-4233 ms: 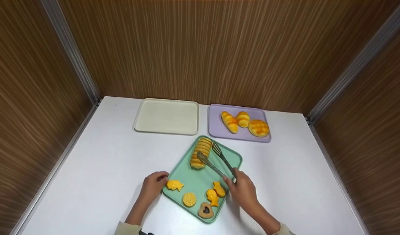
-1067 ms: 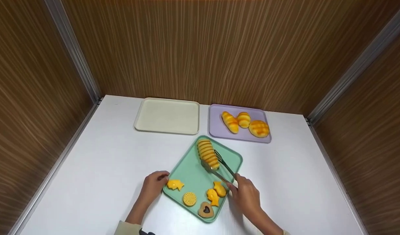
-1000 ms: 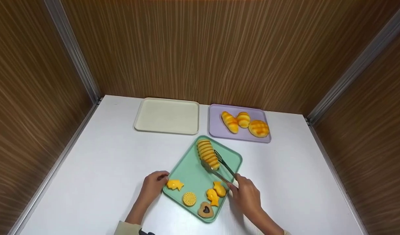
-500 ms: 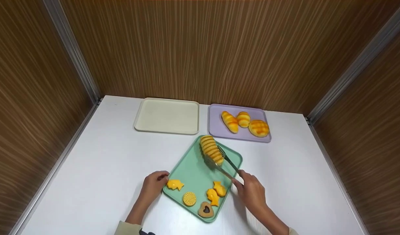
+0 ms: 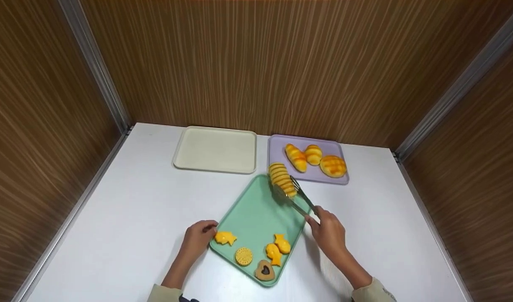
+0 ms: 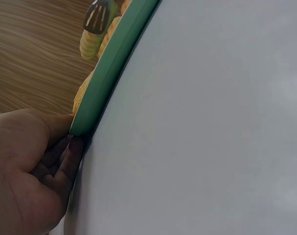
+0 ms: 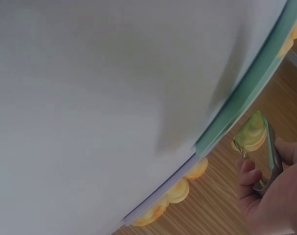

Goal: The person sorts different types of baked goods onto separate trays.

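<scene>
Right hand (image 5: 330, 233): fingers clamped on tongs (image 5: 299, 208); ridged bread loaf (image 5: 280, 176), held near one end, could swivel loose. Left hand (image 5: 197, 237): fingers pinching green tray (image 5: 254, 216).

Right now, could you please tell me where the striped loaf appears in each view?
Head: the loaf is just right of and below centre, in the tongs.
Left wrist: the loaf is upper left, partly behind the tongs.
Right wrist: the loaf is at right, just below mid-height.
Shared landmark: the green tray.
</scene>
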Motion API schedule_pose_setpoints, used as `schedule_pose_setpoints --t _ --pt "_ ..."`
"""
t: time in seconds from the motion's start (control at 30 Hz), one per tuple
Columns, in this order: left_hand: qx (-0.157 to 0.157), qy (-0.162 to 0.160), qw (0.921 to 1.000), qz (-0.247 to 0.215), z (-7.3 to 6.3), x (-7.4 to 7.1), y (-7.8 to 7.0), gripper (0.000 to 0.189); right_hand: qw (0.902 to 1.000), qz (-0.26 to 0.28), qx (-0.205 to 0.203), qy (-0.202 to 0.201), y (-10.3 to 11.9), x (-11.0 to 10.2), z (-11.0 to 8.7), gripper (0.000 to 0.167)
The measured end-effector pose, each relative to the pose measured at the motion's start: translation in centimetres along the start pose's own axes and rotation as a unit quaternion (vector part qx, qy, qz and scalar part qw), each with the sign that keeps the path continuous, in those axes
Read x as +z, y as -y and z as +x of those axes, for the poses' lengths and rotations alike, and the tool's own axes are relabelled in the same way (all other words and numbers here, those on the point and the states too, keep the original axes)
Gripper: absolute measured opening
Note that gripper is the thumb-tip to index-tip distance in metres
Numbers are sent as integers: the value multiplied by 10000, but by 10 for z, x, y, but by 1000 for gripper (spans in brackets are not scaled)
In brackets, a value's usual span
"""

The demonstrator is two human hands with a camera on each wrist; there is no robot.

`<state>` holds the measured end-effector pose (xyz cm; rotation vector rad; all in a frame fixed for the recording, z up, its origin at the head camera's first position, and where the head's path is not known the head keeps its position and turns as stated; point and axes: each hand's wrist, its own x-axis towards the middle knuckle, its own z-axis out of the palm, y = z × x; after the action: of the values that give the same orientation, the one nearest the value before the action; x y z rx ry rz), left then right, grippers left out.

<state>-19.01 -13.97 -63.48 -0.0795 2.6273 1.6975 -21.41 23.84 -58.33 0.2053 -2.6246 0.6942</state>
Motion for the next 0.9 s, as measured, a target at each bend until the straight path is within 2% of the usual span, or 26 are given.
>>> schedule_pose_setpoints --t 0.3,0.53,0.8,0.9 --pt "-77 9 10000 14 -1 0 1 20 9998 85 136 -130 -11 9 26 28" --pt "-105 35 9999 -70 -1 0 0 20 9989 158 435 22 -17 20 45 29" --pt "-124 45 9999 -23 0 0 1 20 9969 102 728 295 -18 23 58 30" --pt "-35 21 10000 -12 1 2 7 20 9971 51 720 260 -21 27 58 27"
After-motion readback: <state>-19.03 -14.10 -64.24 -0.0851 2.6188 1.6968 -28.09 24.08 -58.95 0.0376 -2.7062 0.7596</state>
